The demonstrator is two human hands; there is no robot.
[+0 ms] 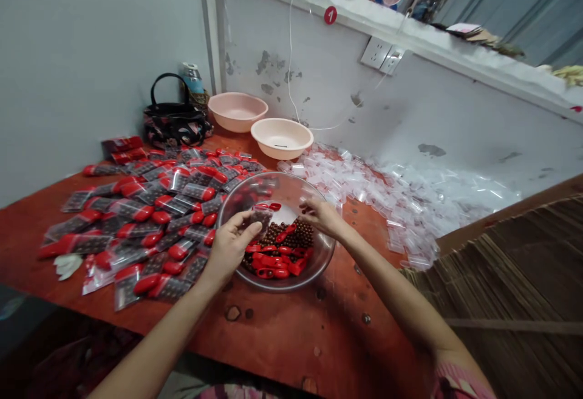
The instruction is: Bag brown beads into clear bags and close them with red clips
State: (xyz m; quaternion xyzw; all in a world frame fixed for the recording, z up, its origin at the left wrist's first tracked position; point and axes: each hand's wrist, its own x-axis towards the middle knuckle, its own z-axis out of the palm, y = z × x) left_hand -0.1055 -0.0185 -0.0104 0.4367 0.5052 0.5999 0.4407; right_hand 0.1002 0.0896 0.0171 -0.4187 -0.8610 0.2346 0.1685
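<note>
Your left hand (230, 247) has its fingers pinched on a little bead packet (260, 215), right hand (324, 217) fingers open over the glass bowl (277, 285)

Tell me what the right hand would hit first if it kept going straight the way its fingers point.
The small bag pinched in the left hand looks first in line for the right hand, across the inside of the clear bowl. Depth is unclear, so it might pass just above.
</note>
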